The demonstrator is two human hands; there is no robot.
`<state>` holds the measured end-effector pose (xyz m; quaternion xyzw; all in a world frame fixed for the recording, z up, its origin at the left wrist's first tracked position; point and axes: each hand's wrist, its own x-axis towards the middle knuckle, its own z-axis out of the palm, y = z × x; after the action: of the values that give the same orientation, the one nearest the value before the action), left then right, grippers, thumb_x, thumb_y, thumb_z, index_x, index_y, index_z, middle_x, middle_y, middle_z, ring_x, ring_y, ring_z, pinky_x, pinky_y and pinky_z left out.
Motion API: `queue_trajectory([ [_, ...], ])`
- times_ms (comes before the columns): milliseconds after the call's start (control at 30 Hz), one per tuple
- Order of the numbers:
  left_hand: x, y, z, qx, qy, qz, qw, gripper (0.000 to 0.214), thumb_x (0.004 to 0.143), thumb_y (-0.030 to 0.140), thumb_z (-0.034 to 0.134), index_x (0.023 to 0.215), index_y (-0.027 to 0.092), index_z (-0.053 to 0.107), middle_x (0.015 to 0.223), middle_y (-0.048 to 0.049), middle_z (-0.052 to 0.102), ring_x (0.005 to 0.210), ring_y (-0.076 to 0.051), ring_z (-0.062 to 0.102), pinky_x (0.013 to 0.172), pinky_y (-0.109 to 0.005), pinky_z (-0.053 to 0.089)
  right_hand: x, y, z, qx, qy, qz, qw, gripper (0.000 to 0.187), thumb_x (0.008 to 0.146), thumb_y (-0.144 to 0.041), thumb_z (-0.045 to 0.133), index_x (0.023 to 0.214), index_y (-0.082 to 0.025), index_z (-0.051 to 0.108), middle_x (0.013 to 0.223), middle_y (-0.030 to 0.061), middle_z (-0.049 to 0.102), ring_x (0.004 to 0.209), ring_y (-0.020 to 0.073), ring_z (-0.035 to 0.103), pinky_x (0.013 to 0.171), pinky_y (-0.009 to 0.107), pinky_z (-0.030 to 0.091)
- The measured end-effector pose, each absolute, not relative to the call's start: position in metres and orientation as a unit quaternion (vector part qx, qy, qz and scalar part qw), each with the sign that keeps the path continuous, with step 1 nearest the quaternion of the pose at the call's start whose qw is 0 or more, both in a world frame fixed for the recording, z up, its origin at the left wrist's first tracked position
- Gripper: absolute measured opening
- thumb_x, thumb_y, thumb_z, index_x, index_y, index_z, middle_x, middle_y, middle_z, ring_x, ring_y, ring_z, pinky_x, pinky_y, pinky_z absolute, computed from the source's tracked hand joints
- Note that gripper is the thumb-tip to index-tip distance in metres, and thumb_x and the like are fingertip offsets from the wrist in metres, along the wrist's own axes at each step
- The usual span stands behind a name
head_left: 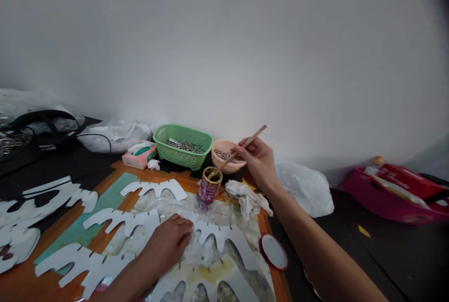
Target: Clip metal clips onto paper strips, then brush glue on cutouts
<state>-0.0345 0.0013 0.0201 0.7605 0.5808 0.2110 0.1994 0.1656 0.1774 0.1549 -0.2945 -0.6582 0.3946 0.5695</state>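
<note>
The right hand [258, 159] is raised in a pinch, its bare forearm [315, 246] slanting up from the lower right; the left hand [171, 239] sits lower, palm down, loosely curled.

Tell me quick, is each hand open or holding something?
Left hand: fingers curled by a white cutout; can't tell if holding it.
Right hand: closed, holding a stick dipped in the jar.

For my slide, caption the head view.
Right hand holds a stick in a can; left hand rests by white cutouts.
</note>
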Motion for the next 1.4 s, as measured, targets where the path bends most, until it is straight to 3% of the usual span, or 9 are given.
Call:
queue_trajectory([
  [233,-0.036,-0.004,0.015,0.752,0.581,0.222,0.218,0.024,0.092,0.012,0.051,0.092,0.023,0.073,0.115,-0.0049,0.074,0.111,-0.024,0.062,0.097,-0.036,0.048,0.191,0.169,0.185,-0.294,-0.613,0.376,0.629,0.028,0.072,-0.034,0.086,0.083,-0.019,0.065,0.071,0.0002,0.075,0.070,0.0161,0.075,0.062,0.025,0.062],
  [667,-0.036,-0.004,0.018,0.740,0.597,0.203,0.233,0.024,0.092,0.012,0.054,0.097,0.022,0.075,0.120,-0.0046,0.073,0.116,-0.025,0.062,0.101,-0.040,0.048,0.228,0.174,0.164,-0.303,-0.484,0.413,0.710,0.043,0.057,-0.038,0.097,0.074,-0.018,0.064,0.068,-0.0020,0.074,0.062,0.0126,0.073,0.057,0.022,0.064],
  [867,-0.036,-0.005,0.017,0.746,0.589,0.213,0.227,0.024,0.093,0.014,0.052,0.095,0.024,0.074,0.118,-0.0042,0.074,0.115,-0.025,0.063,0.099,-0.037,0.048,0.242,0.183,0.179,-0.270,-0.436,0.419,0.749,0.035,0.065,-0.030,0.094,0.072,-0.018,0.062,0.069,-0.0024,0.074,0.063,0.0109,0.072,0.064,0.022,0.066],
  [1033,-0.036,-0.005,0.016,0.747,0.587,0.218,0.223,0.025,0.092,0.013,0.052,0.095,0.024,0.075,0.119,-0.0048,0.074,0.113,-0.025,0.064,0.100,-0.038,0.048,0.246,0.188,0.202,-0.241,-0.389,0.429,0.779,0.023,0.080,-0.013,0.080,0.067,-0.018,0.062,0.070,-0.0041,0.071,0.070,0.0111,0.073,0.068,0.023,0.065],
  [1233,-0.037,-0.005,0.013,0.747,0.587,0.220,0.221,0.026,0.092,0.014,0.052,0.096,0.024,0.075,0.120,-0.0046,0.074,0.114,-0.025,0.064,0.100,-0.038,0.049,0.239,0.185,0.230,-0.200,-0.332,0.444,0.808,0.027,0.090,-0.003,0.062,0.066,-0.015,0.062,0.073,0.0003,0.069,0.077,0.0108,0.072,0.082,0.024,0.063],
  [1400,-0.037,-0.006,0.013,0.746,0.589,0.219,0.222,0.026,0.093,0.014,0.051,0.098,0.024,0.075,0.122,-0.0051,0.074,0.116,-0.025,0.063,0.100,-0.039,0.049,0.232,0.182,0.252,-0.181,-0.306,0.450,0.819,0.034,0.094,0.001,0.053,0.065,-0.013,0.063,0.074,0.0026,0.068,0.073,0.0103,0.071,0.077,0.023,0.063],
])
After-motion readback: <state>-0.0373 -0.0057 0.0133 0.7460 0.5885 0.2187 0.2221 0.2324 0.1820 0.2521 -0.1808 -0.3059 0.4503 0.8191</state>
